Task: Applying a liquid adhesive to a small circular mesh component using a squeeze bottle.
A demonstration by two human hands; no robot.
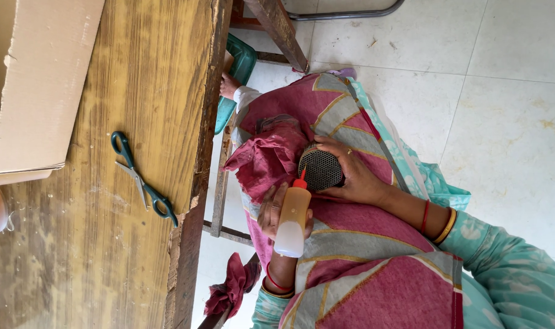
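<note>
My left hand (271, 213) grips a small squeeze bottle (293, 213) of orange liquid, and its red nozzle tip touches the edge of a round black mesh-faced object (320, 167). My right hand (353, 176) is wrapped around that round object and holds it on my lap. A crumpled red cloth (265, 158) lies bunched against the far side of the object. Under both hands my lap is covered by a red and grey patterned fabric (375, 256).
A worn wooden table (137, 79) stands in front of me with green-handled scissors (142, 181) on it and a cardboard box (40, 79) at its far side. Another red cloth (232, 291) hangs by the table edge. A green plastic item (241, 61) and a foot (229, 85) are below the table.
</note>
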